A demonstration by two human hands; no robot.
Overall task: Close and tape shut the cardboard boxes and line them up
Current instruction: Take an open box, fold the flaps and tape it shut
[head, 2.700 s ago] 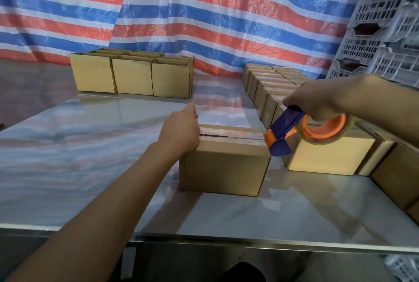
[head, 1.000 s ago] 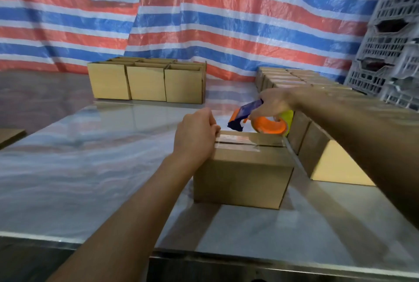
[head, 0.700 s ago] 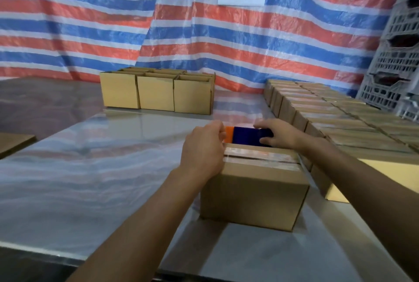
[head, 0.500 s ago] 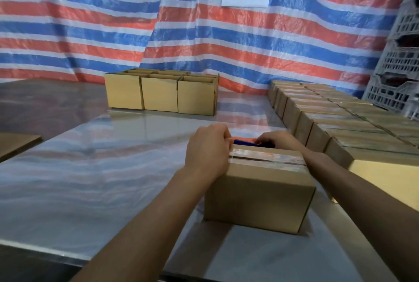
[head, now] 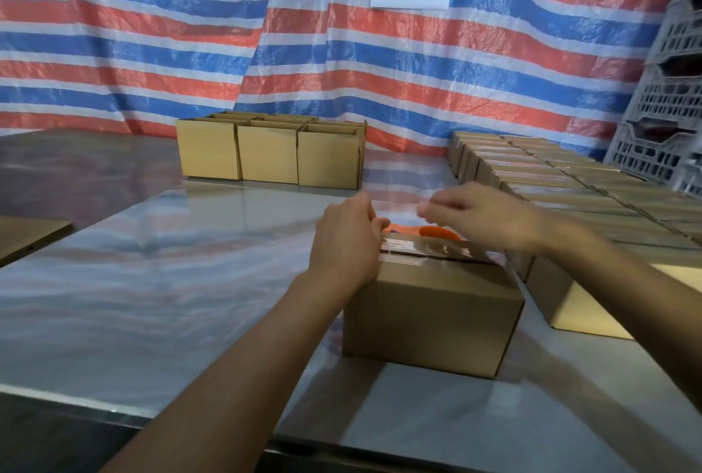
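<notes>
Right hand [head: 482,216] now off tape dispenser [head: 437,231], blurred, grip unclear; left hand [head: 345,240] clamps box [head: 429,316] edge. Seam [head: 437,255] taped; lining up next.

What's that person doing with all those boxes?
A person is taping cardboard boxes shut. Their left hand holds the box in front, which has clear tape along its top seam. The right hand is blurred above the orange tape dispenser lying behind it. On the right stand sealed boxes in rows; open boxes wait at the back.
</notes>
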